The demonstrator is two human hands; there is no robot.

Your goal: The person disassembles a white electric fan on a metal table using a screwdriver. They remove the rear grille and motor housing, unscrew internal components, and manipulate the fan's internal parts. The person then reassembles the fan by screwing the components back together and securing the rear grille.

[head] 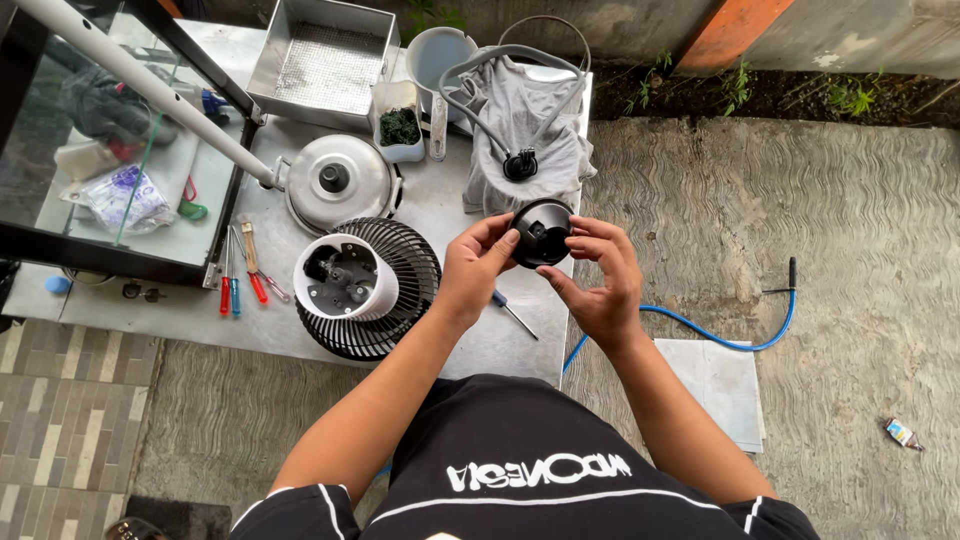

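At the frame's centre, the left hand point(478, 262) and right hand point(598, 272) pinch one round black cap point(541, 232) between their fingertips. Along the top sit three containers: a metal tray point(322, 62) lined with mesh, a small tub point(398, 120) of dark green stuff, and a pale jug point(438, 55). Two red-handled screwdrivers point(226, 292) lie left of the fan grille point(390, 290).

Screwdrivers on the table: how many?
4: three with red or blue handles lie left of the fan grille; one lies under the left hand. Others may be hidden.
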